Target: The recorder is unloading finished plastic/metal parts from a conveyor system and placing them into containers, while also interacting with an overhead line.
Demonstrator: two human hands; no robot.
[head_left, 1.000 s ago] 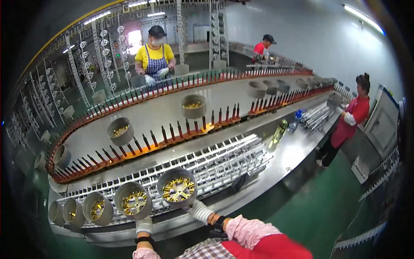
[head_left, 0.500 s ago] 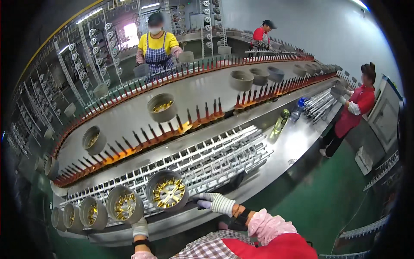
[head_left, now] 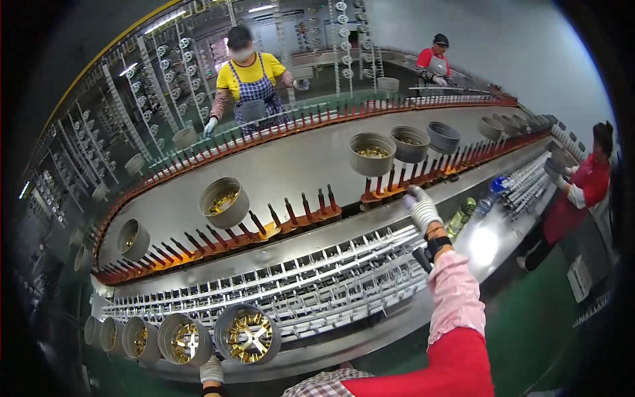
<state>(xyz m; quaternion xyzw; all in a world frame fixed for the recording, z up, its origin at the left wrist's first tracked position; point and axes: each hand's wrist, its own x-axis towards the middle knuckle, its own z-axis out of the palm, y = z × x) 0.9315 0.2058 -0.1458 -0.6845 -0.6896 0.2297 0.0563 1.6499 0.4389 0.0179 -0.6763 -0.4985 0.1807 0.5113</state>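
My right hand, in a white knit glove with a pink sleeve, stretches out over the wire rack to the orange peg conveyor. It touches the pegs just below a grey metal pot and holds nothing. My left hand, also gloved, shows only partly at the lower edge. It sits under a row of grey round drums with gold insides on the rack's near edge; its grip is hidden.
More grey pots ride the pegs along the curved belt. A person in yellow with an apron works across the belt, another in red at the back, a third in red at the right. A green bottle stands on the bench.
My right hand left the front drums and reached up and to the right, out to the peg conveyor. The pots on the belt shifted leftward. My left hand stayed low.
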